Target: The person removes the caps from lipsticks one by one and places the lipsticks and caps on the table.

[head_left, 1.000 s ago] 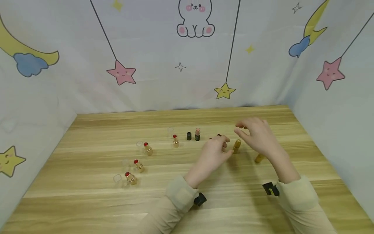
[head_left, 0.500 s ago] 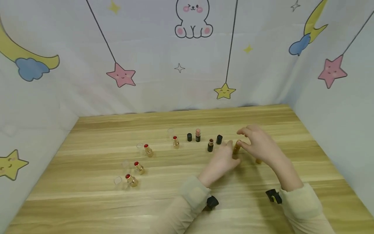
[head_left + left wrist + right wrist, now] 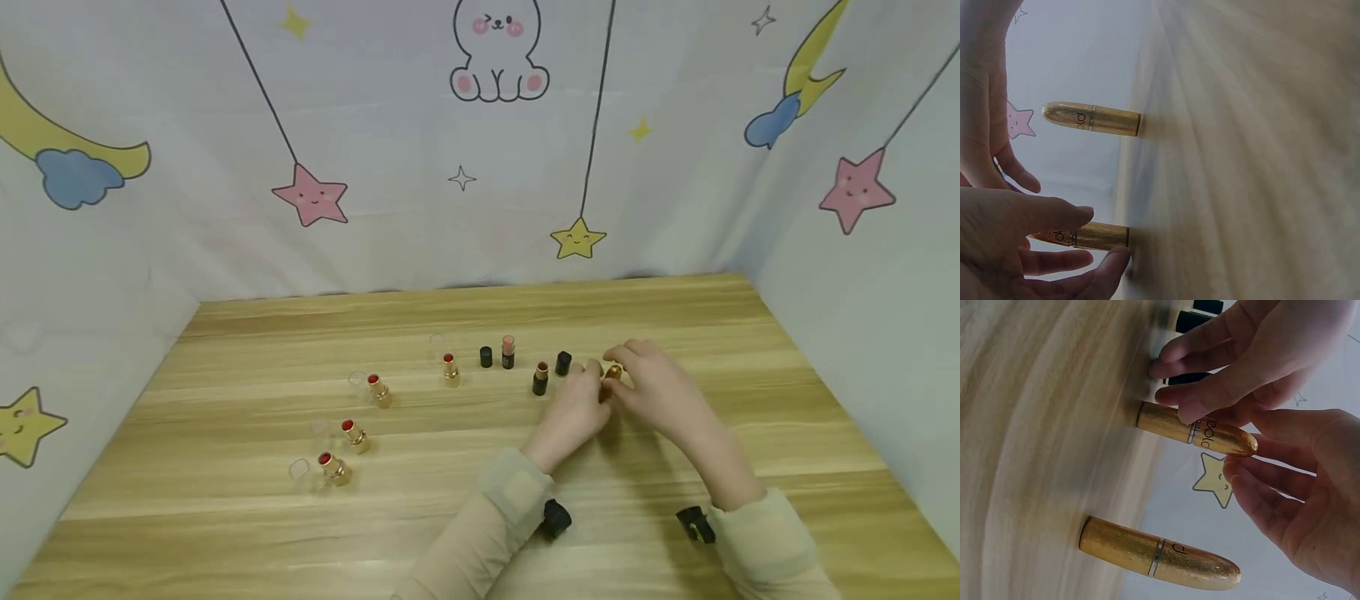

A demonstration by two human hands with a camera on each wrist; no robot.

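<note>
A gold bullet-shaped lipstick tube (image 3: 1175, 425) stands upright on the table. My left hand (image 3: 573, 414) holds its lower part, thumb on one side and fingers on the other. From the right, the thumb and fingertips of my right hand (image 3: 660, 387) pinch its rounded top. In the head view only the shiny tip shows between the hands. A second gold lipstick tube (image 3: 1092, 119) stands upright nearby, untouched; my right hand and forearm hide it in the head view.
Left of the hands stand a dark uncapped lipstick (image 3: 540, 379) with its black cap (image 3: 563, 363), and a pink lipstick (image 3: 508, 352) with its cap (image 3: 486, 357). Several red lipsticks (image 3: 378, 390) with clear caps (image 3: 299, 468) stand further left. A printed cloth (image 3: 375, 250) closes the back.
My left hand has moved right to the gold lipstick, uncovering the dark lipstick and its black cap. My right hand has come down onto the tube's top.
</note>
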